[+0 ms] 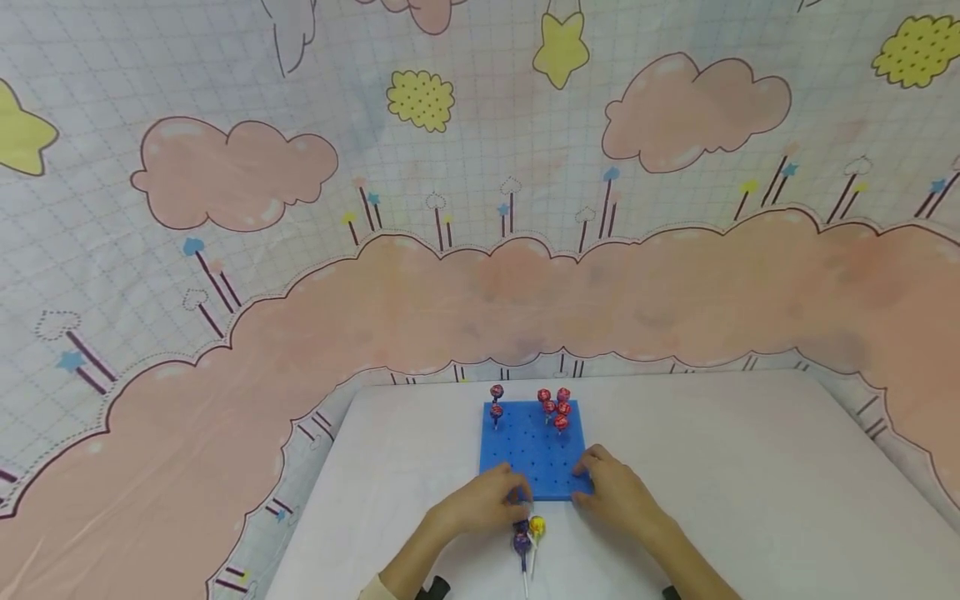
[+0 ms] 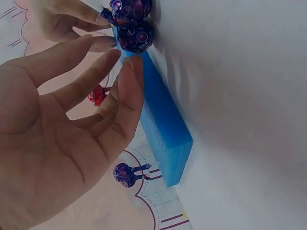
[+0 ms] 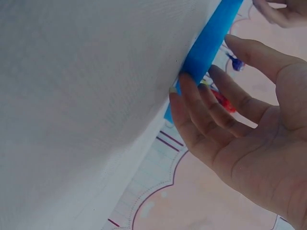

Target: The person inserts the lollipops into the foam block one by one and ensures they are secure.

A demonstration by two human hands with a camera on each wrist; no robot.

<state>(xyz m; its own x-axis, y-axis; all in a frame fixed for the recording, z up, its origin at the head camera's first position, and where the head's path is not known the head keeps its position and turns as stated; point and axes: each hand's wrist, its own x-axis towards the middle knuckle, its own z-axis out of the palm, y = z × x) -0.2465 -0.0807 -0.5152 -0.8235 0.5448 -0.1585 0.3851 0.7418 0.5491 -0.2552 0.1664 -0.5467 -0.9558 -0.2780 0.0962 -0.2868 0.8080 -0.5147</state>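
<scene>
Blue board [image 1: 517, 467]: one, flat on the white table [image 1: 750, 467], rows of small holes in its top; lies between the two hands and is the centre for all clock positions below, as the head view shows them.
Red lollipops [image 1: 562, 423]: five, clustered upright on the board at 1 o'clock.
Standing purple lollipops [image 1: 496, 412]: two, upright on the board at 11 o'clock, one behind the other; wrappers also show some red.
Loose purple lollipops [image 1: 522, 543]: two, on the table at 6 o'clock, just off the near edge; heads close together.
Yellow lollipop [image 1: 537, 527]: one, loose, just beside the purple pair on its 3 o'clock side; white stick pointing towards 6.
Left hand [image 1: 489, 500]: between 7 and 8 o'clock, at the near edge, just beside the loose purple heads; fingers loosely bent, thumb apart, nothing in the grasp; contact with the board cannot be told.
Right hand [image 1: 617, 493]: 4 o'clock, fingertips at the board's near corner; fingers relaxed and spread, grasp vacant.
Backdrop [image 1: 675, 292]: 12 o'clock, behind the table; pink clouds, yellow stars.
Sleeve [image 1: 377, 588]: pale, on the left forearm.
</scene>
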